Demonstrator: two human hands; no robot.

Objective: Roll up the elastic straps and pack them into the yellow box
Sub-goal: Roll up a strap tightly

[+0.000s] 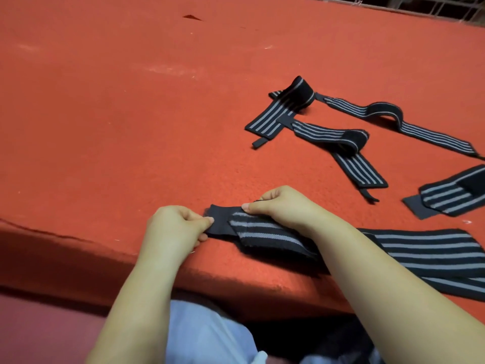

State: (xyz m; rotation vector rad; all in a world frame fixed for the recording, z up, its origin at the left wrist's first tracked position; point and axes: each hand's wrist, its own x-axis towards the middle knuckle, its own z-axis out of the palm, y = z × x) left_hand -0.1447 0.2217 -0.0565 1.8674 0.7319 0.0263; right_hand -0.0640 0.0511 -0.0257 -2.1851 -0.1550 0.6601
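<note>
A black elastic strap with grey stripes (265, 232) lies along the front edge of the red surface (131, 114), its long end running off to the right. My left hand (173, 227) pinches the strap's plain black left end. My right hand (280, 203) pinches the same end from above, thumb on top. Further back lie more striped straps: one partly rolled (294, 101), one looped (349, 143), one stretched out wavy (393, 116). Another strap (451, 193) sits at the right edge. No yellow box is in view.
The red felt-like surface stretches far to the left and back. Its front edge (183, 274) drops off just below my hands. A pale garment (204, 334) on my lap shows under the edge. A white railing (420, 6) runs along the far right corner.
</note>
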